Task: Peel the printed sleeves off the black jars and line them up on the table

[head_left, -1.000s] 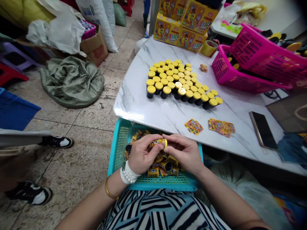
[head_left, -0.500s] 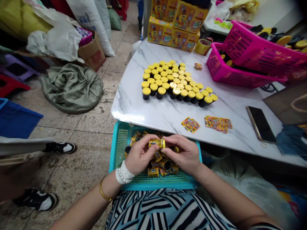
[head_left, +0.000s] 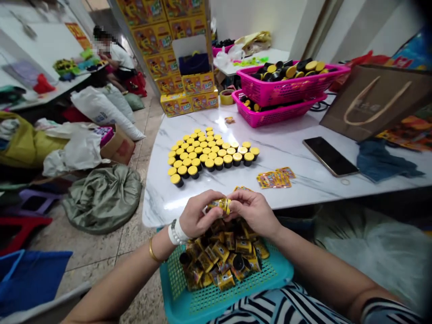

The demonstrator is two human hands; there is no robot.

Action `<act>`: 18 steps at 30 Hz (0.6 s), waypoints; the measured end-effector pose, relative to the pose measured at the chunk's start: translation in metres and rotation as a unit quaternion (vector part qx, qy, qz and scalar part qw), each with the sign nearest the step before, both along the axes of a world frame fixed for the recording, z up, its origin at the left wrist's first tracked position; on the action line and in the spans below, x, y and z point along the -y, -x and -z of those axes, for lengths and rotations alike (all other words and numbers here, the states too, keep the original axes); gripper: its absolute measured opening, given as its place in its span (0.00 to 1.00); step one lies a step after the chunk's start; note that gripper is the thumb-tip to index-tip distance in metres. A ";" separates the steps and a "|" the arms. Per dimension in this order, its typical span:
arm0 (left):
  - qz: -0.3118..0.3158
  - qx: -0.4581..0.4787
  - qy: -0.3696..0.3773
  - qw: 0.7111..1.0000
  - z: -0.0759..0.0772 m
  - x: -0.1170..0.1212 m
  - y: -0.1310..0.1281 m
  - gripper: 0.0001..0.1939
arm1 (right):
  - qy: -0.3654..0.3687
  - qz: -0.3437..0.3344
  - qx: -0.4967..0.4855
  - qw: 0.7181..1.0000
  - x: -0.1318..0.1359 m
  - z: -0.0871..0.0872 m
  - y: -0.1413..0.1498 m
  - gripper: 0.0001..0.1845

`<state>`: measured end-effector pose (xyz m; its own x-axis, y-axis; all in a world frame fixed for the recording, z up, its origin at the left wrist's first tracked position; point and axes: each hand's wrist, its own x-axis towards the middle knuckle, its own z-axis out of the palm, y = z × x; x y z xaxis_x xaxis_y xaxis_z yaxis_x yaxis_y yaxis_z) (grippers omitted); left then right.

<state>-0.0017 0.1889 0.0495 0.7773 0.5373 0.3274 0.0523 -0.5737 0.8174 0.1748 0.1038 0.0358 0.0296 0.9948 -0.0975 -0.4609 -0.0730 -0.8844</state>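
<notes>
Both my hands hold one small black container with a yellow cap and yellow label (head_left: 220,205) above a teal basket (head_left: 216,302) on my lap. My left hand (head_left: 197,217) pinches its left end, and my right hand (head_left: 254,212) pinches the capped end. The basket holds a heap of several labelled black containers (head_left: 221,260). On the white marble table (head_left: 303,148) stands a block of several yellow-capped containers (head_left: 206,154), and small stacks of yellow stickers (head_left: 275,178) lie near the table edge.
Two pink baskets (head_left: 281,92) of caps and containers, a phone (head_left: 330,156), a brown paper bag (head_left: 378,101), a blue cloth and tape sit on the table. Yellow printed boxes (head_left: 189,96) stand behind. A green sack (head_left: 101,198), bags and stools crowd the floor left. A person sits far back.
The view has tilted upward, showing the room and a distant person. My hands still hold the same container, now higher above the basket near the table edge.
</notes>
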 end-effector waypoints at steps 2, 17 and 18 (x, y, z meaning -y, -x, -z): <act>0.006 0.004 0.147 0.989 -0.002 -0.011 -0.013 0.12 | -0.019 -0.011 0.008 1.000 -0.003 0.001 -0.008 0.17; 0.028 -0.075 0.346 0.935 0.009 -0.026 -0.025 0.30 | -0.244 0.070 0.315 0.915 -0.007 0.013 -0.027 0.04; 0.010 -0.077 0.346 0.935 0.009 -0.025 -0.026 0.30 | -0.247 0.066 0.322 0.911 -0.008 0.012 -0.029 0.04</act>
